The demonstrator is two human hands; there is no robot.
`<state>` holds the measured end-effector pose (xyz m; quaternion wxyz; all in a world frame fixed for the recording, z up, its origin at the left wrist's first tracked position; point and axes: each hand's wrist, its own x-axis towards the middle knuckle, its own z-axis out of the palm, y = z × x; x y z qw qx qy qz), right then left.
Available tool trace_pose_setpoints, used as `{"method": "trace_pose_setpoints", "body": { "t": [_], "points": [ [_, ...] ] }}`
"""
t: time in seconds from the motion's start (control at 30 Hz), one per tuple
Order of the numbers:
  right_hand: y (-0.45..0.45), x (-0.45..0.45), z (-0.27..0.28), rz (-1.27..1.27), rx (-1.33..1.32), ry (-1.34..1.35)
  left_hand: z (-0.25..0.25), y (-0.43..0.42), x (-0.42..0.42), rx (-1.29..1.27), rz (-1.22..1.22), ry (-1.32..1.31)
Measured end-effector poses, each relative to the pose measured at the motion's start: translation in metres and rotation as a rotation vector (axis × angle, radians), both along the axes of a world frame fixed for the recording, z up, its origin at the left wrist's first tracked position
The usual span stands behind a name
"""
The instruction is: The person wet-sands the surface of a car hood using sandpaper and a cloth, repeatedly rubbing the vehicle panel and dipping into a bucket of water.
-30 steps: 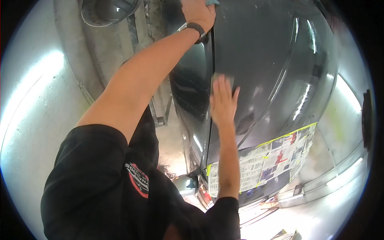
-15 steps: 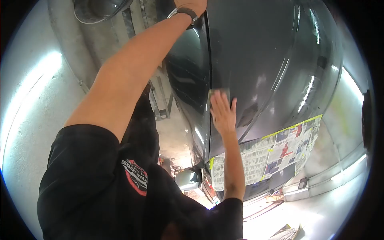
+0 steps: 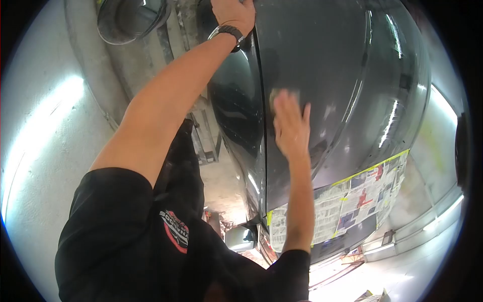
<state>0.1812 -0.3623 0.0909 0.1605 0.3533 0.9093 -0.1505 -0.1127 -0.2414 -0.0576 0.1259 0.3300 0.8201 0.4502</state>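
A dark grey car hood fills the middle of the view, with a seam dividing it from the glossy fender on its left. My right hand, somewhat blurred, lies over a small flat sanding pad. Its fingers press the pad against the hood near the seam; one outer finger is spread away. At the top edge, my left hand rests at the seam between fender and hood. Its thumb stands apart from the fingers, which the frame partly cuts off. A watch circles that wrist.
Newspaper edged with yellow tape covers the windshield area. A side mirror sticks out below the fender. A black bucket stands on the floor at upper left, and metal bars lie beside the car.
My right hand and the pad have slid up the hood and slightly right, away from the seam. The camera has tilted a little, so more of my left hand shows.
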Motion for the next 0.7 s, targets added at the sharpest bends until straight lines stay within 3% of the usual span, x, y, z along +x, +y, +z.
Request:
{"method": "trace_pose_setpoints", "body": {
  "t": [0.1, 0.17, 0.27, 0.37, 0.43, 0.5, 0.57, 0.63, 0.7],
  "points": [
    [0.118, -0.079, -0.038, -0.094, 0.233, 0.208, -0.008, 0.000, -0.005, -0.011, -0.023, 0.015],
    [0.145, -0.102, -0.044, -0.179, 0.344, 0.275, -0.004, 0.006, 0.001, -0.019, 0.032, -0.004],
    [0.112, -0.099, -0.035, -0.172, 0.356, 0.230, 0.019, -0.009, 0.026, -0.060, 0.151, -0.049],
    [0.012, -0.046, 0.002, -0.133, 0.072, 0.110, 0.036, -0.016, 0.049, -0.093, 0.159, -0.004],
    [0.006, -0.032, 0.012, -0.099, -0.018, 0.059, 0.037, -0.015, 0.050, -0.091, 0.140, 0.014],
    [0.040, -0.028, 0.003, -0.067, 0.006, 0.001, 0.034, -0.016, 0.048, -0.091, 0.107, 0.038],
    [0.134, -0.047, -0.021, -0.141, 0.353, 0.093, 0.036, -0.014, 0.047, -0.085, 0.099, 0.046],
    [0.218, -0.062, -0.048, -0.334, 0.362, 0.262, 0.032, -0.013, 0.045, -0.078, 0.104, 0.046],
    [0.199, -0.071, -0.045, -0.305, 0.415, 0.227, 0.035, -0.014, 0.045, -0.097, 0.098, 0.024]
  ]
}}
